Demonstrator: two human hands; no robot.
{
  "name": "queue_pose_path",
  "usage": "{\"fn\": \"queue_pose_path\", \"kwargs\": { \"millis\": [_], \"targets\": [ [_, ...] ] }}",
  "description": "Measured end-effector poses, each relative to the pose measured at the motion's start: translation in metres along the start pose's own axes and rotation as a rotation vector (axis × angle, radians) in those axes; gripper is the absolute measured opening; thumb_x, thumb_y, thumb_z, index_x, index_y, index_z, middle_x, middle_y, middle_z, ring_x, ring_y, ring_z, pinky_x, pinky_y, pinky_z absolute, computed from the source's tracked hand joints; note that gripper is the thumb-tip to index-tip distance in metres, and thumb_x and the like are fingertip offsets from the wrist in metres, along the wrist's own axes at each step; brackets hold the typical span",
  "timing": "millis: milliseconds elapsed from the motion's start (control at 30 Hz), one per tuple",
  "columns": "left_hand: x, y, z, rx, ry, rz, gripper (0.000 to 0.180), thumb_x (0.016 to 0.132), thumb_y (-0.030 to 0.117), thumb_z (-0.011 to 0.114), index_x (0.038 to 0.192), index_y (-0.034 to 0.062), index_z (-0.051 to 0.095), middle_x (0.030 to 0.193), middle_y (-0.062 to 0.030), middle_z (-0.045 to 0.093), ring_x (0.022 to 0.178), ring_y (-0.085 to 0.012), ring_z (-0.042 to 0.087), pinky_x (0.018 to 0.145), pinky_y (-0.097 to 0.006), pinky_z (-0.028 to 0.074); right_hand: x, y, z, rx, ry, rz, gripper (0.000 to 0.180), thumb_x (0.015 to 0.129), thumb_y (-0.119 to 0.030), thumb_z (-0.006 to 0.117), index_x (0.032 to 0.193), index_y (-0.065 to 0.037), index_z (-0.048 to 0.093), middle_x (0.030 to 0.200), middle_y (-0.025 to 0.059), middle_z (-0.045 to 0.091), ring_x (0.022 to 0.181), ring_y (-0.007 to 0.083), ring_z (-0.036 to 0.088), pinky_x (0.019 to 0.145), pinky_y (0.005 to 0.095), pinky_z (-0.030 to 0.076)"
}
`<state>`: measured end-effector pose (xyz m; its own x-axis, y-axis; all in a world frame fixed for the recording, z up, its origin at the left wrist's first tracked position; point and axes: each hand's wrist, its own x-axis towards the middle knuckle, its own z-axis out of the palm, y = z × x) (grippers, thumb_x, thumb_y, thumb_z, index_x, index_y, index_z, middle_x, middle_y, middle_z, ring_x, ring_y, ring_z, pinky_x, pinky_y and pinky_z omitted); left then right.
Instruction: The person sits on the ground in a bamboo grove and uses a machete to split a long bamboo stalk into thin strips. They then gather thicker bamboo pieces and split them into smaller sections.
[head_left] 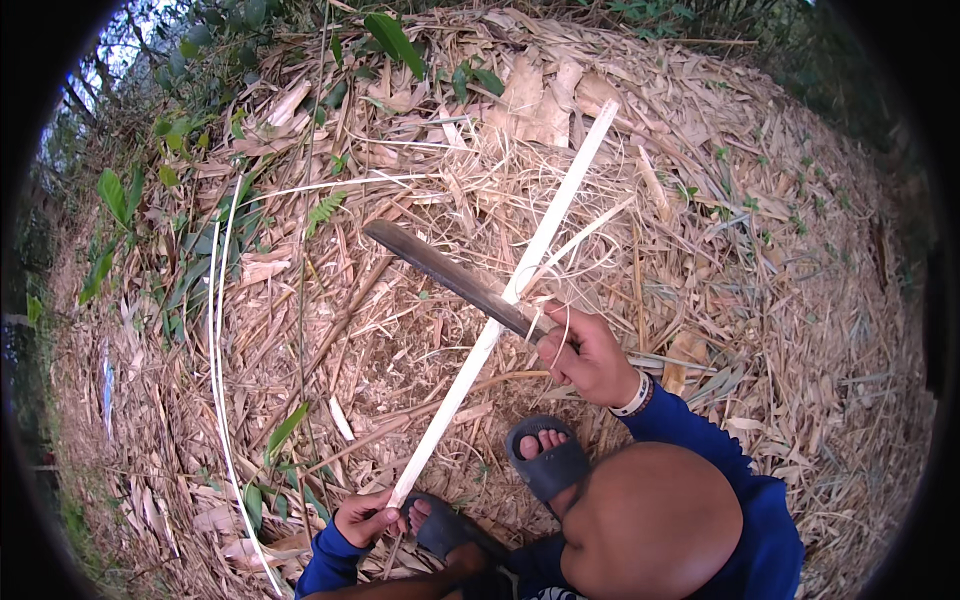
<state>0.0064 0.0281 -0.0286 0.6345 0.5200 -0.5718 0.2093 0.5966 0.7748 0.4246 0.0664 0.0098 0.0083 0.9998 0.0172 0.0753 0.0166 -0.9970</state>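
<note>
A long, pale strip of split wood or bamboo (450, 405) slants up and away to the right from my left hand (365, 517). My left fingers and thumb pinch its near end, low in the view beside my foot. My right hand (590, 360) is wrapped round the handle of a long dark-bladed machete (435, 265). The blade points up and left, crossing the strip around its middle close to my right hand. Thin pale shavings (575, 240) peel and curl beside that crossing. My right fist hides most of the handle.
Dry leaves, sheaths and curly shavings (400, 350) cover the ground. Long thin pale strips (217, 330) lie at left. Green plants (120, 200) edge the far left. My bent knee (655, 520) and sandalled feet (545, 455) occupy the near side.
</note>
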Motion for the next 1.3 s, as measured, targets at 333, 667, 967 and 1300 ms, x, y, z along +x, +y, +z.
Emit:
{"fn": "queue_pose_path", "kwargs": {
  "millis": [333, 667, 967, 1300],
  "targets": [
    [0.030, 0.047, -0.019, 0.300, -0.226, 0.189, 0.052, 0.093, 0.020, 0.058, 0.136, -0.0054, 0.042, 0.120, -0.0176, 0.060, 0.109, -0.0241, 0.059, 0.096, -0.034, 0.043, -0.007, 0.008, 0.010, 0.343, -0.165, 0.180, 0.053, 0.097, -0.024, 0.055, 0.141, 0.000, 0.037, 0.058, -0.0011, 0.047, 0.048, 0.0046, 0.043, 0.046, 0.0222, 0.037],
    [0.099, 0.111, 0.086, 0.260, 0.088, 0.238, 0.029, 0.099, 0.017, 0.048, 0.118, -0.0028, 0.056, 0.072, -0.0046, 0.060, 0.058, -0.0067, 0.052, 0.052, -0.020, 0.041, -0.018, -0.005, 0.025, -0.405, 0.050, -0.021, 0.055, 0.085, -0.043, 0.067, 0.117, 0.001, 0.060, 0.073, 0.0170, 0.068, 0.063, 0.0304, 0.068, 0.057, 0.0374, 0.052],
    [0.087, 0.113, 0.116, 0.491, 0.279, 0.386, 0.020, 0.097, 0.014, 0.051, 0.102, -0.0019, 0.063, 0.062, 0.0002, 0.054, 0.054, -0.0043, 0.044, 0.051, -0.020, 0.035, -0.019, -0.008, 0.028, -0.823, 0.133, -0.261, 0.047, 0.079, -0.053, 0.068, 0.082, -0.006, 0.060, 0.060, 0.0121, 0.061, 0.053, 0.0317, 0.063, 0.051, 0.0404, 0.049],
    [0.075, 0.105, 0.102, 0.407, 0.200, 0.362, 0.020, 0.097, 0.011, 0.050, 0.104, -0.0022, 0.063, 0.060, -0.0014, 0.054, 0.054, -0.0077, 0.050, 0.052, -0.023, 0.040, -0.017, -0.010, 0.014, -0.888, 0.141, -0.285, 0.053, 0.076, -0.059, 0.066, 0.079, -0.007, 0.060, 0.062, 0.0104, 0.060, 0.055, 0.0294, 0.062, 0.050, 0.0389, 0.048]
  ]
}}
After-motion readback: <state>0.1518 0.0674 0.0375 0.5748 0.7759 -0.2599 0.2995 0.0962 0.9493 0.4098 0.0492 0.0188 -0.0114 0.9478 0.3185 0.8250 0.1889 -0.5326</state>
